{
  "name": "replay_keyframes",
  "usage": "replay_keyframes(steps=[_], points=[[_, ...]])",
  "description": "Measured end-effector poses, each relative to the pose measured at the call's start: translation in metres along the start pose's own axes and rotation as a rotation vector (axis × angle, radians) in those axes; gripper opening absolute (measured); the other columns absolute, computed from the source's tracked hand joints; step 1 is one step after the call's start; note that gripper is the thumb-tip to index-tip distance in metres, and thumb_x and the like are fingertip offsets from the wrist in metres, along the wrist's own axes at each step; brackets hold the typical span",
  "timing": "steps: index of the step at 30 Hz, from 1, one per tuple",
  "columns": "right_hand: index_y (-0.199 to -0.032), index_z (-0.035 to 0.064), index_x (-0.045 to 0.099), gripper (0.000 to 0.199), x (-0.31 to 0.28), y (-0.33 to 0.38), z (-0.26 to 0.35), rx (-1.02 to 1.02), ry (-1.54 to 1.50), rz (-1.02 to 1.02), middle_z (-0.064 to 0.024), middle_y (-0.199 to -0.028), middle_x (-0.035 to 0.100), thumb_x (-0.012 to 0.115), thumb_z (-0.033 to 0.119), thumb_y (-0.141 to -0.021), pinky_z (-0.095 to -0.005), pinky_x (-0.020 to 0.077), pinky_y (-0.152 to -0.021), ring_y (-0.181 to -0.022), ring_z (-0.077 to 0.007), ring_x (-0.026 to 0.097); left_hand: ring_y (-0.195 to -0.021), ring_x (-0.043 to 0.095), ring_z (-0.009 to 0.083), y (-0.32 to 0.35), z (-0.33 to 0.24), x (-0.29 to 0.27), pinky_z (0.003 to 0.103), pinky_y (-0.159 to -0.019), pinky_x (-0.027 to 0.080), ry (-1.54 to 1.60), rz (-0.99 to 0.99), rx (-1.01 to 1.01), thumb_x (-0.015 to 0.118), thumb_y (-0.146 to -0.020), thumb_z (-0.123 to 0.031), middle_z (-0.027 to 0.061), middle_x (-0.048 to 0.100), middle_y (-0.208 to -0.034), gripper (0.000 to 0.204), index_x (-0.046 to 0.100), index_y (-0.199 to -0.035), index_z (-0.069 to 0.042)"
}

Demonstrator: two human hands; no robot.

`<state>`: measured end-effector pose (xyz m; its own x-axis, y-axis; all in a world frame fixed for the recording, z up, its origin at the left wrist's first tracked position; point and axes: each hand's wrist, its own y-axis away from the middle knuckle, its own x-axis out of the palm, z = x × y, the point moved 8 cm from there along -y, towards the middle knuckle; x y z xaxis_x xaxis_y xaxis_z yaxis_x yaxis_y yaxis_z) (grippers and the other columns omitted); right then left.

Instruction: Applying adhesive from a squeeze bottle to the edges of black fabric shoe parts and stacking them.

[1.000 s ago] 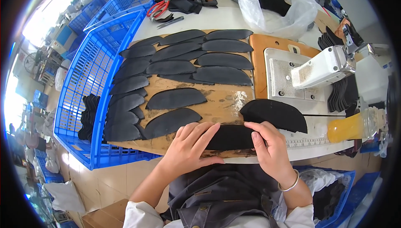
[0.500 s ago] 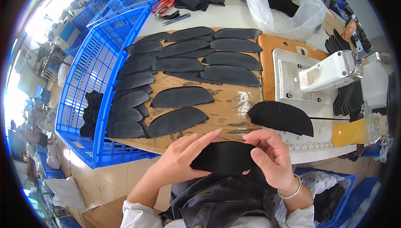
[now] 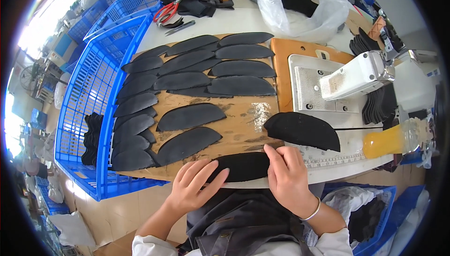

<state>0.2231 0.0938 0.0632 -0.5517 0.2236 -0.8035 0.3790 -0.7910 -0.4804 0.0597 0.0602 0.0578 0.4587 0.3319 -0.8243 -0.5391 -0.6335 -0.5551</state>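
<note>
A black, half-moon-shaped fabric piece [image 3: 243, 167] lies at the near edge of the brown work board [image 3: 243, 136], its curved edge facing away from me. My left hand [image 3: 191, 185] grips its left end, with the fingertips and thumb on it. At its right end, my right hand [image 3: 289, 177] has its fingers bent and pressed together against the fabric. A second black half-moon piece [image 3: 302, 130] rests just beyond my right hand, partly over the board's right edge. Several dark grey, smoother half-moon pieces [image 3: 191, 117] are spread in overlapping rows across the board.
A white machine arm [image 3: 356, 75] rises at the right, beside a bottle of amber liquid [image 3: 384, 144]. Blue crates [image 3: 79, 129] stand on the left. Red-handled scissors [image 3: 166, 12], tweezers [image 3: 180, 28] and a clear plastic bag [image 3: 300, 22] are at the back.
Both hands have moved forward with the black piece, from above my lap onto the board's near edge. The piece now lies flatter. The whole view has shifted slightly.
</note>
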Motion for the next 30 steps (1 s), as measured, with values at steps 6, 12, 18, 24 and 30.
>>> replay_keyframes(steps=[6, 12, 18, 24, 30], points=[[-0.124, 0.0023, 0.054, 0.047, -0.005, 0.006, 0.027, -0.131, 0.188, -0.029, -0.0153, -0.129, 0.049, 0.06, 0.016, -0.08, -0.0407, 0.0426, -0.092, -0.109, -0.0317, 0.054, -0.095, 0.064, 0.0303, 0.012, 0.002, -0.004, 0.036, -0.077, 0.055, 0.073, -0.102, -0.048, 0.075, -0.069, -0.007, 0.0134, 0.062, -0.105, 0.026, 0.068, -0.094, -0.002], [-0.135, 0.0029, 0.043, 0.067, 0.037, 0.015, 0.066, -0.221, -0.043, 0.339, -0.011, -0.145, 0.036, 0.057, 0.042, -0.084, -0.051, 0.0159, -0.109, -0.136, -0.0247, 0.03, -0.094, 0.065, 0.0326, 0.018, 0.006, -0.003, 0.037, -0.075, 0.056, 0.145, -0.165, -0.067, 0.077, -0.066, -0.004, 0.0129, 0.062, -0.101, 0.026, 0.068, -0.09, -0.001], [-0.127, -0.008, 0.046, 0.071, -0.011, 0.06, -0.008, 0.171, 0.392, 0.411, -0.0227, -0.137, 0.043, 0.066, 0.038, -0.077, -0.0638, 0.0157, -0.103, -0.131, -0.0352, 0.037, -0.092, 0.065, 0.0309, 0.015, 0.009, 0.0, 0.035, -0.074, 0.056, 0.161, -0.153, -0.08, 0.078, -0.065, -0.004, 0.0112, 0.06, -0.1, 0.028, 0.068, -0.091, -0.001], [-0.117, -0.0055, 0.054, 0.036, -0.138, 0.102, -0.046, 0.343, 0.595, -0.143, -0.0169, -0.115, 0.061, 0.054, 0.006, -0.083, -0.0577, 0.0165, -0.11, -0.113, -0.0352, 0.055, -0.092, 0.065, 0.0301, 0.02, 0.01, -0.007, 0.035, -0.074, 0.056, 0.177, -0.136, -0.117, 0.077, -0.065, -0.002, 0.0108, 0.06, -0.101, 0.03, 0.068, -0.093, -0.002], [-0.097, 0.0009, 0.062, 0.022, -0.106, 0.108, -0.036, 0.08, 0.317, -0.075, -0.0109, -0.077, 0.063, 0.063, 0.0, -0.075, -0.0378, 0.0513, -0.063, -0.07, -0.0291, 0.062, -0.096, 0.063, 0.0297, 0.014, 0.014, -0.006, 0.037, -0.078, 0.054, 0.265, -0.096, -0.177, 0.075, -0.066, -0.005, 0.0105, 0.06, -0.104, 0.032, 0.067, -0.097, -0.001]])
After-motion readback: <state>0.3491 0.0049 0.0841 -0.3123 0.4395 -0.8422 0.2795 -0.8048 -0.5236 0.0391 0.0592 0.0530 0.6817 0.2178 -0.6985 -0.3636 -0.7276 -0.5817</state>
